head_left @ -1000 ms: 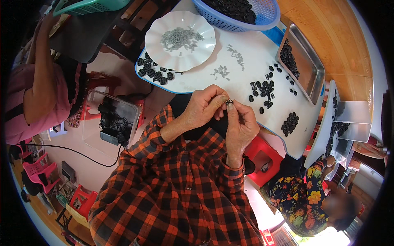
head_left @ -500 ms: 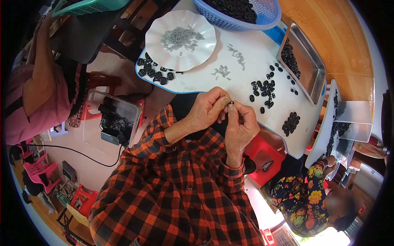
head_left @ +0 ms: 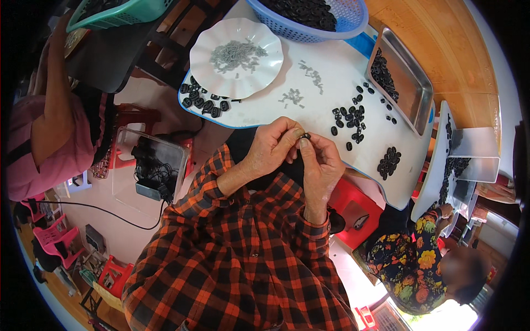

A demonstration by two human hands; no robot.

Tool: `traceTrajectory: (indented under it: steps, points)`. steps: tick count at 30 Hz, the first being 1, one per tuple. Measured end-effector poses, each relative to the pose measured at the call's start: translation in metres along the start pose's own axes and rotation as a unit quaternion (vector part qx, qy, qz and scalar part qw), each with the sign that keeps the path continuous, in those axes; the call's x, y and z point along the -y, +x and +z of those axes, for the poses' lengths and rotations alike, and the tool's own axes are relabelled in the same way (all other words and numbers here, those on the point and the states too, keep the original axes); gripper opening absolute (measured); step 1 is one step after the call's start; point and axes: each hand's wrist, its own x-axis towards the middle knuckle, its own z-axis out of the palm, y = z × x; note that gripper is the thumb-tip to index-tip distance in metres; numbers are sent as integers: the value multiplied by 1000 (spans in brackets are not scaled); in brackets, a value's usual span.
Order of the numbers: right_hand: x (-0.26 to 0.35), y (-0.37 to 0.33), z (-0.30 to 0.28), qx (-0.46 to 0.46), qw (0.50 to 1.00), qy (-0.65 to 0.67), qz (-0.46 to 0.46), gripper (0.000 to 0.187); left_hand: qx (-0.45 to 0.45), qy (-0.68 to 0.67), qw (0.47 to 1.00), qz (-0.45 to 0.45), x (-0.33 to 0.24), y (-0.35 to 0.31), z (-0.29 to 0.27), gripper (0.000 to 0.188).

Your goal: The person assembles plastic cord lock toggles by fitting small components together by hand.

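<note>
Hand L (head_left: 274, 144), hand R (head_left: 322, 165) pinch blk part (head_left: 305, 135), shape unclear.

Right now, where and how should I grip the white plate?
Probably the wavy rim of the white plate, left and right, coming from both sides, keeping it level: loose grey pieces lie mid-plate, black pieces crowd its near-left edge.
</note>
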Motion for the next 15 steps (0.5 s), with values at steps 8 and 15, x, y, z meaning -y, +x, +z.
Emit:
traceTrajectory:
  steps: [8, 15]
  points:
    - [-3, 0, 1, -18, 1000, -16, -16, 7, -18, 22, 1000, -2, 3, 0, -2, 15]
    - [-9, 0, -7, 1, 999, -45, 0, 8, -2, 53, 998, -17, 4, -1, -1, 16]
